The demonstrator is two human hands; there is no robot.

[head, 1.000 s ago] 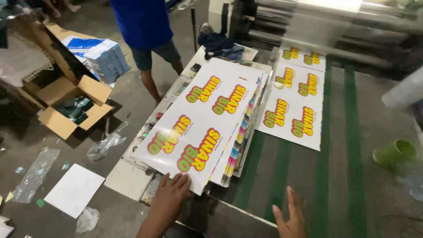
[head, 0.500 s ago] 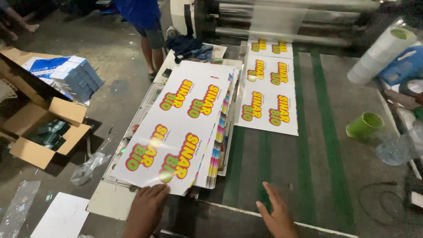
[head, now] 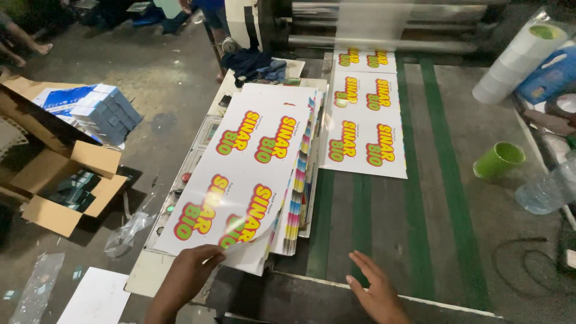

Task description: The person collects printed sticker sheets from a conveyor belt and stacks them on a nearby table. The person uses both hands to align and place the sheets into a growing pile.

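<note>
A stack of glossy white printed sheets (head: 252, 162) with red, yellow and green lettering lies at the left of the grey machine table (head: 456, 228). My left hand (head: 191, 273) pinches the near corner of the top sheet and lifts it slightly. Beside the stack, my right hand (head: 375, 288) rests flat and open on the table's near edge, holding nothing. A laminated strip of the same sheets (head: 366, 120) runs from the machine rollers (head: 384, 27) down the green-striped table.
A green cup (head: 498, 159), a clear plastic bottle (head: 549, 189) and rolls of white tape (head: 516, 60) sit at the right. On the floor at left are an open cardboard box (head: 66, 186), blue packets (head: 96, 111) and loose white sheets (head: 96, 297). A person's legs (head: 213, 15) stand at the far end.
The view has tilted up toward the machine. My left hand has closed on the top sheet's near corner and raised it; my right hand has shifted a little right along the table edge.
</note>
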